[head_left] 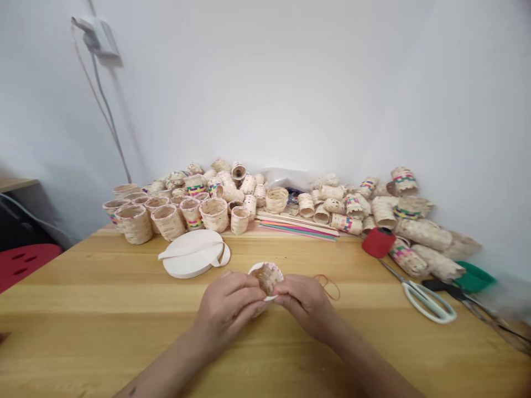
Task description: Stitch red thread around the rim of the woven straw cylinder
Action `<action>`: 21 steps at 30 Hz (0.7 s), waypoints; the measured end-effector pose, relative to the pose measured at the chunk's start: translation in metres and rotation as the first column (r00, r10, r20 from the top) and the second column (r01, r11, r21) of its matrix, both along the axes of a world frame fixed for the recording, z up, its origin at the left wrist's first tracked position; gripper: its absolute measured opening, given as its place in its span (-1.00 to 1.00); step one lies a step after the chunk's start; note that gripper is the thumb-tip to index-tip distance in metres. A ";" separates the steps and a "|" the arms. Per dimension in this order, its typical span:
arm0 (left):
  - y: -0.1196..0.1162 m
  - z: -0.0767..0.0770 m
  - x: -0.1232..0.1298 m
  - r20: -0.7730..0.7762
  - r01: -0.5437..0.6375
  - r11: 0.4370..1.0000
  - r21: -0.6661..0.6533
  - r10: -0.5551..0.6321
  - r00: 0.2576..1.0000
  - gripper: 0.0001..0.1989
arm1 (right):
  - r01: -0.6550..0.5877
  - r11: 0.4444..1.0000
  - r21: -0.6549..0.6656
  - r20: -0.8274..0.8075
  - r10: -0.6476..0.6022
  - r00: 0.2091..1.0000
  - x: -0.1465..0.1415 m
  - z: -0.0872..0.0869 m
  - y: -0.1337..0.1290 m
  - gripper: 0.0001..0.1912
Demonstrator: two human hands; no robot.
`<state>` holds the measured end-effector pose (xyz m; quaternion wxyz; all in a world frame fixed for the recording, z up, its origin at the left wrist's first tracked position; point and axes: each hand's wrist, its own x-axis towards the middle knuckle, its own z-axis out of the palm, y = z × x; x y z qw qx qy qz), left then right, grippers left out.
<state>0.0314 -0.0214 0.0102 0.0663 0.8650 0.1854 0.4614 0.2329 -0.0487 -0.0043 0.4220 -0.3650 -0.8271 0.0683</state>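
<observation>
A small woven basket (267, 276) is held between my two hands near the middle of the table, its mouth facing up and toward me. White tape runs along part of its rim, and pink stitching shows on the far right of the rim. My left hand (232, 304) pinches the near left side of the rim with closed fingers. On the near right side, my right hand (305, 304) pinches the rim and the white strip. An orange-red thread (332, 287) lies looped beside my right hand. Behind my left hand lies a flat roll of white tape (193, 254).
Finished-looking woven baskets (135, 224) stand at the back left. Many more woven pieces (423, 233) are heaped along the wall. Coloured strips (298, 229) lie before them. White-handled scissors (429, 301), a red spool (378, 242) and a green object (475, 277) are at the right.
</observation>
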 end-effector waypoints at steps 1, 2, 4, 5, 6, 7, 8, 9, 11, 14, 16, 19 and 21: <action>0.000 0.000 0.001 0.000 -0.009 1.000 -0.012 0.009 1.000 -0.91 | 0.003 1.000 -0.009 -0.013 -0.003 1.000 -0.001 0.000 0.000 -0.70; 0.001 -0.001 0.001 0.004 -0.016 0.999 -0.031 0.017 1.000 -0.90 | 0.006 1.000 -0.022 -0.025 -0.006 1.000 -0.002 0.000 0.000 -0.71; 0.001 -0.002 0.003 0.023 -0.011 0.998 -0.068 0.012 1.000 -0.89 | 0.008 0.999 -0.043 -0.040 -0.010 0.999 -0.002 0.000 -0.001 -0.72; 0.001 -0.002 0.003 0.033 -0.002 0.997 -0.084 0.005 0.999 -0.89 | 0.006 0.999 -0.048 -0.040 -0.008 0.999 -0.002 -0.001 -0.001 -0.73; 0.000 -0.003 0.003 0.040 0.009 0.996 -0.093 -0.005 0.999 -0.89 | 0.005 0.999 -0.048 -0.040 -0.007 0.999 -0.002 -0.001 -0.001 -0.74; 0.000 -0.003 0.004 0.043 0.017 0.995 -0.099 -0.013 0.999 -0.89 | 0.005 0.999 -0.045 -0.039 -0.006 0.999 -0.001 -0.001 -0.001 -0.74; 0.000 -0.004 0.004 0.047 0.022 0.995 -0.100 -0.017 0.999 -0.89 | 0.005 0.999 -0.042 -0.038 -0.007 0.999 -0.001 -0.002 -0.001 -0.75; -0.001 -0.005 0.004 0.050 0.026 0.995 -0.101 -0.021 0.999 -0.89 | 0.006 0.999 -0.040 -0.037 -0.007 0.999 -0.001 -0.002 -0.002 -0.75; -0.001 -0.006 0.004 0.055 0.020 0.994 -0.107 -0.015 0.998 -0.91 | 0.012 0.999 -0.039 -0.034 -0.014 0.999 -0.001 -0.004 -0.002 -0.74; -0.002 -0.007 0.005 0.054 0.007 0.993 -0.116 -0.001 0.999 -0.90 | 0.028 0.999 -0.020 -0.036 -0.028 0.999 -0.001 -0.008 -0.001 -0.75; -0.002 -0.009 0.005 0.054 0.002 0.994 -0.108 0.004 0.999 -0.90 | 0.032 0.999 -0.011 -0.030 -0.032 0.999 -0.001 -0.010 -0.001 -0.76; -0.001 -0.011 0.005 0.049 -0.014 0.994 -0.109 0.020 0.999 -0.91 | 0.033 0.999 -0.007 -0.008 -0.033 0.999 0.000 -0.012 0.001 -0.78; -0.001 -0.012 0.005 0.047 -0.015 0.994 -0.111 0.020 0.999 -0.91 | 0.035 0.999 0.020 -0.002 -0.035 0.999 0.000 -0.013 0.001 -0.80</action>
